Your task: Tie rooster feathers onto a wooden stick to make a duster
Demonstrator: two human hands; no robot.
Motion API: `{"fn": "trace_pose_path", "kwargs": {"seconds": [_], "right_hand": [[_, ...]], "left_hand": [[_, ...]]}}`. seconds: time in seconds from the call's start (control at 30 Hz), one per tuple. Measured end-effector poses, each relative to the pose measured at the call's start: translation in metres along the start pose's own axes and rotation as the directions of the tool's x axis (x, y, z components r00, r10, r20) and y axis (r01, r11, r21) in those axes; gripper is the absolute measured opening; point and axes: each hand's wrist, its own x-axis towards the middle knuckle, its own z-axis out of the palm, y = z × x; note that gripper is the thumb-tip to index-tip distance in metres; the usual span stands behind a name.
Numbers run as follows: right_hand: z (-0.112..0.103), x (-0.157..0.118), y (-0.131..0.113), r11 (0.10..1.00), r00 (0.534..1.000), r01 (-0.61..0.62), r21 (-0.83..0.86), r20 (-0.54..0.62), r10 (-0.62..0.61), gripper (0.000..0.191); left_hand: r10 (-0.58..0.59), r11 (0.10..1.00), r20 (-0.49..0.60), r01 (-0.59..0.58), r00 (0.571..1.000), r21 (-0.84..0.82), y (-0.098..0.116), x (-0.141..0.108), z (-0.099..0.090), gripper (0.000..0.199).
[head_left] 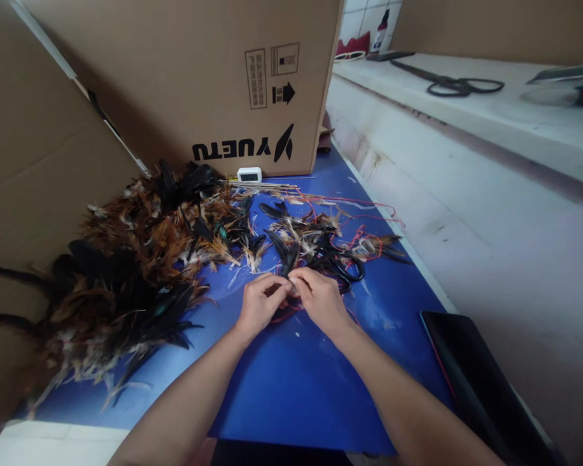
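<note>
Two hands of yours meet at one small dark feather bundle (pixel 285 255), which stands up from your fingertips near the middle of the table. Your left hand (pixel 261 301) pinches its base between thumb and forefinger, and your right hand (pixel 320 299) pinches at the same spot, the fingertips of both touching or nearly so.

Behind the work stands a large cardboard box (pixel 175 77), its YUETU lettering upside down; what it holds is hidden from you. A small bottle (pixel 381 35) stands on the white ledge (pixel 369 74), its contents too small to tell.

The blue table (pixel 291 388) carries a broad feather heap (pixel 140 252) to your left, brown and black, spreading to the cardboard panel (pixel 24 129). Black-handled scissors (pixel 354 268) lie just beyond your right hand, among loose feathers and red string (pixel 369 204). A white digital display (pixel 249 175) sits against the box. Large scissors (pixel 461 87) rest on the ledge.

Blue surface runs between your forearms to the near edge. On your right, a dark flat device (pixel 480 382) lies along the table's side edge, near your forearm, with the wall just beyond.
</note>
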Motion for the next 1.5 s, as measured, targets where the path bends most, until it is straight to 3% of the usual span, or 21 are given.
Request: {"fn": "trace_pose_path", "kwargs": {"seconds": [0.23,0.57,0.7,0.93,1.5], "right_hand": [[-0.003,0.000,-0.004,0.995,0.997,-0.069,0.068,0.042,0.066,0.017],[-0.009,0.000,-0.007,0.962,0.981,-0.185,0.201,0.100,0.168,0.014],[-0.011,0.000,-0.007,0.959,0.980,-0.186,0.215,0.112,0.165,0.015],[-0.016,-0.001,-0.005,0.953,0.975,-0.198,0.228,0.147,0.168,0.015],[-0.017,-0.002,-0.001,0.977,0.984,-0.125,0.176,0.145,0.100,0.017]], "left_hand": [[-0.012,0.983,0.014,0.014,1.000,-0.184,0.005,0.003,-0.001,0.017],[0.025,0.972,0.000,-0.024,1.000,-0.235,0.005,0.002,-0.003,0.016],[0.052,0.970,0.055,-0.037,0.997,-0.241,0.006,0.001,-0.004,0.015],[0.002,0.973,0.179,0.039,0.984,-0.227,0.003,-0.002,-0.004,0.020],[-0.096,0.976,0.154,0.123,0.983,-0.177,0.000,0.003,-0.002,0.023]]}}
